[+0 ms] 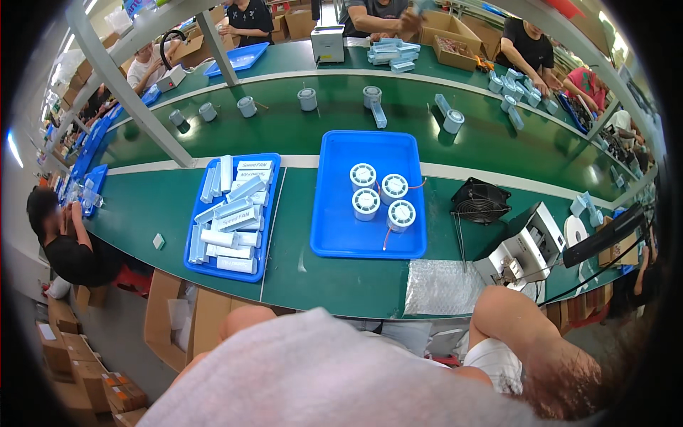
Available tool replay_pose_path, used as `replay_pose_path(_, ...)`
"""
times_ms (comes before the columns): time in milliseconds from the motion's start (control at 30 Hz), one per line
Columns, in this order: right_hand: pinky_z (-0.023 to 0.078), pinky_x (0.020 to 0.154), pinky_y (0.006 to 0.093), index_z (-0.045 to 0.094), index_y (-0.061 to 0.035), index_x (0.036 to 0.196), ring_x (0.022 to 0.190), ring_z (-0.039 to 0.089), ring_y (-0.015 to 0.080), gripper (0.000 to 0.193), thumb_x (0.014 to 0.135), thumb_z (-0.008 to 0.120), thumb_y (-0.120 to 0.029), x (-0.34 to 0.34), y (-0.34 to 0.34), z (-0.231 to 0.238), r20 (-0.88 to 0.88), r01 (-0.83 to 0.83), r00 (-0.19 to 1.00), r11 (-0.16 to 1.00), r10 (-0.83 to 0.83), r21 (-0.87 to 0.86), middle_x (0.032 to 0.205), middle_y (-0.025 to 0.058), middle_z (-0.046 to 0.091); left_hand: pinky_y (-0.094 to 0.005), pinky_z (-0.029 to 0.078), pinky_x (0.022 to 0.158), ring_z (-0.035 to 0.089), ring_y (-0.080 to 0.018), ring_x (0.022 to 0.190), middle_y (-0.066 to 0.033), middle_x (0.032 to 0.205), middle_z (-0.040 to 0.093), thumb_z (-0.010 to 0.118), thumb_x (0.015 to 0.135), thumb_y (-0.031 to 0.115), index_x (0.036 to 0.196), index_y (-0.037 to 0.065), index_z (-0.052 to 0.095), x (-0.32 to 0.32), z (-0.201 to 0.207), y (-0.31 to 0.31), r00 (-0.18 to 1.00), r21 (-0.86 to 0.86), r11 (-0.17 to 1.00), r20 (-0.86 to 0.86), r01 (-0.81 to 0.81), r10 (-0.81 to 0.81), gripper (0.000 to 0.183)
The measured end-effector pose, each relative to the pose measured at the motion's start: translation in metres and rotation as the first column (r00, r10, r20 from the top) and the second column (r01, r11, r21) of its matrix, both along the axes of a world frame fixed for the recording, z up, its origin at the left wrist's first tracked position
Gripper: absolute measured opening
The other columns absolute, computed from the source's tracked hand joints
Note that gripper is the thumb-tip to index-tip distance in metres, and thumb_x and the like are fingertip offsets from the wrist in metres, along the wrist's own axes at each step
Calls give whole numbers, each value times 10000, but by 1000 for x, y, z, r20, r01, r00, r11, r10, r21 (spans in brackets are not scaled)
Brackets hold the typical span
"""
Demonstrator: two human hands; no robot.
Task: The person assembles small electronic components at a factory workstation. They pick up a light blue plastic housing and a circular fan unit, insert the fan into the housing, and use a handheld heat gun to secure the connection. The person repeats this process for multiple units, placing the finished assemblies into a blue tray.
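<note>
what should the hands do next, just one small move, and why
Probably bring the hands up over the table to the nearest round unit in the central blue tray. Neither hand shows in view, the tray holds four such units that nobody is gripping, and this one, its red wire trailing toward the near edge, looks easiest to reach.

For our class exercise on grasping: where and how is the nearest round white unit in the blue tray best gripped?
The round white unit is an upright cylinder: probably grip its side wall from above right, since other units stand left and behind. Avoid its red wire.
</note>
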State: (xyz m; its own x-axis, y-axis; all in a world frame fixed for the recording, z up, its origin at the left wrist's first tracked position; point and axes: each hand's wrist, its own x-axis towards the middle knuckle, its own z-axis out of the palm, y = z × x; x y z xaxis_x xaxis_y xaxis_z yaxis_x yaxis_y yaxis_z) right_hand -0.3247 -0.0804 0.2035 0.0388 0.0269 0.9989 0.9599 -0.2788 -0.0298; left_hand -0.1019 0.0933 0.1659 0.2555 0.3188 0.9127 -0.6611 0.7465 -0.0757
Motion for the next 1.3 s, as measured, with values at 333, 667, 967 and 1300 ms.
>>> replay_pose_path(333,485,593,286,624,-58,964,683,598,115,107,898,612,25,-40,-27,-28,34,-96,995,995,97,-31,868,52,620,-236,392,661,534,-85,884,82,1061,595,707,929,246,1132,199,701,-9,-1,-2,1000,60,998,8,20,-20,209)
replay_pose_path(667,532,614,312,619,-44,930,721,655,214,232,816,807,-117,0,-93,-143,-340,234,936,881,-90,411,988,171,631,-234,376,656,524,-67,843,117,1044,592,717,929,273,1138,232,713,-2,-13,-12,999,-47,998,32,43,-42,213)
replay_pose_path(967,563,730,309,660,-13,995,885,685,186,307,727,766,94,8,-94,-240,-828,644,519,734,-213,215,1084,165,694,-271,348,686,494,-119,776,51,934,526,572,1044,234,1170,161,695,11,-33,-22,991,305,948,-119,95,-60,191)
replay_pose_path(1300,573,730,329,686,-46,929,833,704,231,218,746,792,3,5,-84,-270,-845,770,61,564,-531,-299,1017,87,713,-284,469,680,599,-195,772,-133,916,635,631,943,-41,1065,-1,642,48,-160,-54,917,708,702,-331,83,225,130)
